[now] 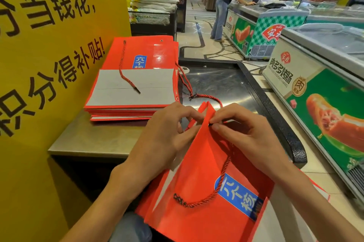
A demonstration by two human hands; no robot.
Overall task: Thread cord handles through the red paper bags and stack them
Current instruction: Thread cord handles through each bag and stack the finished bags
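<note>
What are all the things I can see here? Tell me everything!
stack of bags: one pile, red, on the counter at left
held bag: one, red with blue label, in front
loose cord: one, red, lying on the stack
cord on the held bag: one, red, hanging down its front
counter: one, grey metal
sign: one, yellow, at left
freezers: several, green and white, at right
person: one, leaning on a far freezer
left hand: holds the bag's top
right hand: pinches a cord tip
</note>
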